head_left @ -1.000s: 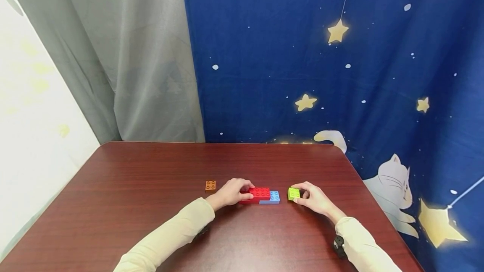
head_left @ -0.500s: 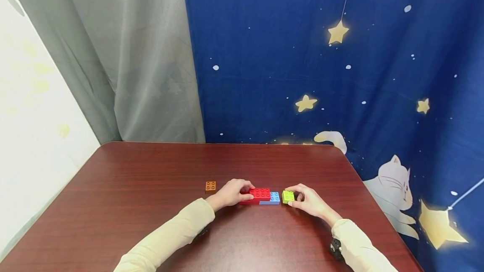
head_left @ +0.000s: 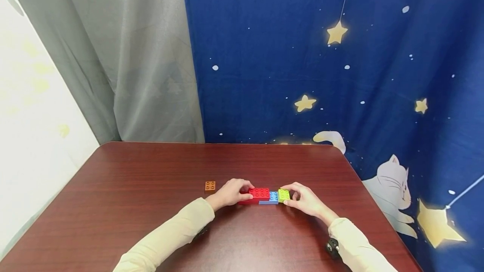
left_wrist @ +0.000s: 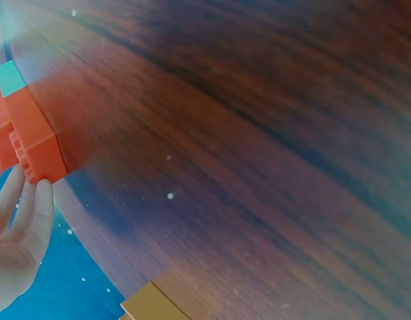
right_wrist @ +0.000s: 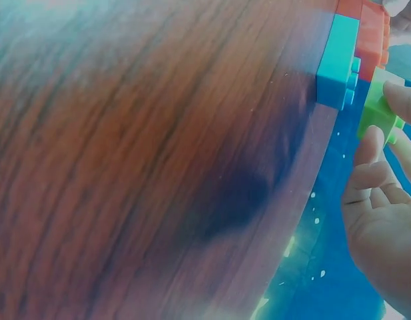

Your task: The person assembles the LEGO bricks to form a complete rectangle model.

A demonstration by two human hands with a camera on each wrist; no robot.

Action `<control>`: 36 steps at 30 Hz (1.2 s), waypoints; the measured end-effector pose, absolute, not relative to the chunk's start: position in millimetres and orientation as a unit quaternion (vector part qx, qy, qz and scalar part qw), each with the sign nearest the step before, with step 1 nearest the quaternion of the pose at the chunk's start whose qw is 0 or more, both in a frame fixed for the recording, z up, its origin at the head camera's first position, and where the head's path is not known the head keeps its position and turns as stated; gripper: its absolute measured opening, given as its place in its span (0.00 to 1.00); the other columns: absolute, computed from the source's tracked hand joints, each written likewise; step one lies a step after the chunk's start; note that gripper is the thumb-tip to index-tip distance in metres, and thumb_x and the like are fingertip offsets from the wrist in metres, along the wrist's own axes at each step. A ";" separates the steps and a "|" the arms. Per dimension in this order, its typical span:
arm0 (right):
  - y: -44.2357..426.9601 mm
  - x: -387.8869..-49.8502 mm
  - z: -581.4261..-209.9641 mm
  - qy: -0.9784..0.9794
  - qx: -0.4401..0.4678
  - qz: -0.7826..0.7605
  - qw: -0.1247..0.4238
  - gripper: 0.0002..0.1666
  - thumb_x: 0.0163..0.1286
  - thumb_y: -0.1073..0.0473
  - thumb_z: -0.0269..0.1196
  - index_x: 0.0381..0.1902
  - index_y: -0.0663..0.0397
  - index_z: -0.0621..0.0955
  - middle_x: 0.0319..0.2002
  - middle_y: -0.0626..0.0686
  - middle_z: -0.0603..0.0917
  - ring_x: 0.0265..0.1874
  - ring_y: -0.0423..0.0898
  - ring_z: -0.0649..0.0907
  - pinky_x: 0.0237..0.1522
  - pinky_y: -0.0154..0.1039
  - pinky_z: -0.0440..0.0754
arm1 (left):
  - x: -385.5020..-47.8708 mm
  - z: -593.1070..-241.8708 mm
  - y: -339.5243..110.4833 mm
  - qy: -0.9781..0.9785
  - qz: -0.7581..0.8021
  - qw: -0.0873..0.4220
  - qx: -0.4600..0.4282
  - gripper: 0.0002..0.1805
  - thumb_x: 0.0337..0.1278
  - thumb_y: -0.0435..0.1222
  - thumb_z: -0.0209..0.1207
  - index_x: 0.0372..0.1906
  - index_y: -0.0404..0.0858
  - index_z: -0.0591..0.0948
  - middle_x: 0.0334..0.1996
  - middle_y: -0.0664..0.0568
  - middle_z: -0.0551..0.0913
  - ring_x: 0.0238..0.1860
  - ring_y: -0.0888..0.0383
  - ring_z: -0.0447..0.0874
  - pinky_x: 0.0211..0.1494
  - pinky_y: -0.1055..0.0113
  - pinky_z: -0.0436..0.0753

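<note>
A red building brick [head_left: 259, 193] with studs on top sits over a blue brick [head_left: 273, 197] and a lower red brick [left_wrist: 42, 140] in one joined row on the table. Around its left end, thumb and fingertips of my left hand [head_left: 229, 193] grip the red brick. Between thumb and fingertips my right hand [head_left: 307, 200] pinches a lime green brick [head_left: 283, 195]. The right wrist view puts this green brick [right_wrist: 377, 110] just above the studs of the blue brick [right_wrist: 336, 63], with a gap between them. My left palm hides part of the lower red brick.
An orange brick [head_left: 210, 186] with studs lies on the dark wooden table [head_left: 151, 167], left of and behind my left hand. A grey curtain [head_left: 159, 62] and a blue star-patterned curtain [head_left: 261, 53] hang behind the table's far edge.
My right hand has carried the green brick leftward, from a gap right of the blue brick to over its right end. The left hand and the red bricks have stayed put.
</note>
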State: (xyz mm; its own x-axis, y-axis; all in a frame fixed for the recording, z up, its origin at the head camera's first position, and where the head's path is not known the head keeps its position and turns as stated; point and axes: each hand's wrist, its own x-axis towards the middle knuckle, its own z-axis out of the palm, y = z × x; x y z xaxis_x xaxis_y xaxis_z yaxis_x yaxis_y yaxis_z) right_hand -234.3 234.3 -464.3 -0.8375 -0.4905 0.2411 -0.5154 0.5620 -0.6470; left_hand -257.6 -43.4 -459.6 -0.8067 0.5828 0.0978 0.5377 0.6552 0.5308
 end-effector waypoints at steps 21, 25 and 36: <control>211.6 -242.3 -465.3 -0.890 0.275 0.362 0.034 0.25 0.49 0.63 0.68 0.48 0.56 0.77 0.31 0.46 0.74 0.19 0.38 0.72 0.23 0.32 0.71 | -258.8 -459.6 -43.0 0.908 0.282 0.043 0.308 0.14 0.47 0.43 0.62 0.41 0.43 0.80 0.31 0.58 0.79 0.33 0.63 0.73 0.41 0.68 0.73; 208.5 -243.5 -467.4 -0.889 0.279 0.363 0.024 0.25 0.49 0.64 0.68 0.48 0.56 0.76 0.31 0.46 0.74 0.19 0.40 0.72 0.23 0.32 0.72 | -258.9 -459.6 -42.6 0.908 0.281 0.043 0.307 0.14 0.47 0.44 0.62 0.40 0.43 0.80 0.30 0.58 0.79 0.32 0.63 0.73 0.41 0.68 0.73; 208.1 -248.4 -470.9 -0.882 0.294 0.367 0.032 0.20 0.48 0.64 0.68 0.40 0.54 0.75 0.27 0.46 0.76 0.16 0.38 0.71 0.18 0.32 0.70 | -258.5 -457.9 -42.2 0.909 0.283 0.051 0.301 0.15 0.47 0.44 0.62 0.41 0.43 0.80 0.30 0.58 0.78 0.32 0.62 0.73 0.40 0.68 0.73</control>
